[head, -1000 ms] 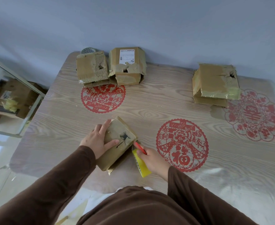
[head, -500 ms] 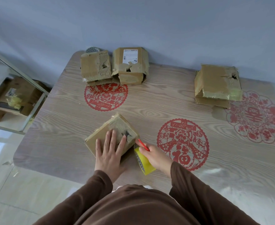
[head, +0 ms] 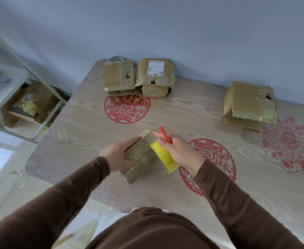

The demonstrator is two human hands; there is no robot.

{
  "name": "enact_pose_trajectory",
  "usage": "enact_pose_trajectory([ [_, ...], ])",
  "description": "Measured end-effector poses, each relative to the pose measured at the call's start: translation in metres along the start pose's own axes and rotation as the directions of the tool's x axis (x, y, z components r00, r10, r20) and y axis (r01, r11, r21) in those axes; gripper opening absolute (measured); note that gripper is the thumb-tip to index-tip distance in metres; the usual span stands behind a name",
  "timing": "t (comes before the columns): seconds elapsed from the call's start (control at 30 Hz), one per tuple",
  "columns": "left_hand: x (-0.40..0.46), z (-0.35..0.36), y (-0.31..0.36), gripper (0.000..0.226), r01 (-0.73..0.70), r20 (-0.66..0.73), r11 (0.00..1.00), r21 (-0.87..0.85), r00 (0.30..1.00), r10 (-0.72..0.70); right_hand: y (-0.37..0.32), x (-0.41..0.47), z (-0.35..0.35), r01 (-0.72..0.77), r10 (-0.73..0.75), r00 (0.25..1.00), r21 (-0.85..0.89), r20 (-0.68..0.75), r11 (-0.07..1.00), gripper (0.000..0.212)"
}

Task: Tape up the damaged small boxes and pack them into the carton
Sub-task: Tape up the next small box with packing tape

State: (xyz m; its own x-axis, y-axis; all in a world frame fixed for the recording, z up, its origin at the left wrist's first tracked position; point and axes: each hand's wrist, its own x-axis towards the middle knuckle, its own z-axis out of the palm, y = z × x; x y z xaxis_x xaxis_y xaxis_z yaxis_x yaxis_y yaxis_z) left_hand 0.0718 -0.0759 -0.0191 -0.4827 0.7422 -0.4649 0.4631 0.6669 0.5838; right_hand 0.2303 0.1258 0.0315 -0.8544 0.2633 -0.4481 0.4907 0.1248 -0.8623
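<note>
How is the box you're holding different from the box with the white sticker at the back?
The held box is gripped by the left hand and tilted; the labelled box rests untouched at the table's far edge. The labelled box shows a white label and an open hole; the held box shows neither from here, only shiny tape. Both are brown, battered cardboard.

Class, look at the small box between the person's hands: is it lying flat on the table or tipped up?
Tipped up. The small box stands tilted on its near end, far end raised, gripped by the left hand.
</note>
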Motion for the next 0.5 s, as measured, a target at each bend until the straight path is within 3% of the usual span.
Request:
enact_pose_trajectory([
  [0.1, 0.009, -0.013, -0.009, 0.089, 0.018, -0.002, 0.973, -0.228, 1.000, -0.019, -0.009, 0.012, -0.007, 0.030, -0.029, 0.999, 0.042, -0.026, 0.999, 0.038],
  [0.27, 0.017, -0.033, -0.018, 0.082, 0.038, -0.052, 0.986, -0.162, 0.998, -0.047, -0.034, 0.029, -0.001, 0.137, -0.136, 0.991, 0.044, -0.017, 0.990, 0.044],
  [0.4, 0.019, -0.015, -0.009, 0.091, -0.041, -0.052, 0.969, 0.242, 0.997, 0.055, -0.039, 0.034, 0.009, 0.155, -0.154, 0.987, 0.035, -0.038, 0.987, 0.046],
  [0.5, 0.013, 0.006, 0.003, 0.081, -0.104, -0.123, 0.928, 0.358, 0.980, 0.157, -0.035, 0.029, 0.009, 0.162, -0.156, 0.983, 0.055, -0.101, 0.985, 0.045],
])
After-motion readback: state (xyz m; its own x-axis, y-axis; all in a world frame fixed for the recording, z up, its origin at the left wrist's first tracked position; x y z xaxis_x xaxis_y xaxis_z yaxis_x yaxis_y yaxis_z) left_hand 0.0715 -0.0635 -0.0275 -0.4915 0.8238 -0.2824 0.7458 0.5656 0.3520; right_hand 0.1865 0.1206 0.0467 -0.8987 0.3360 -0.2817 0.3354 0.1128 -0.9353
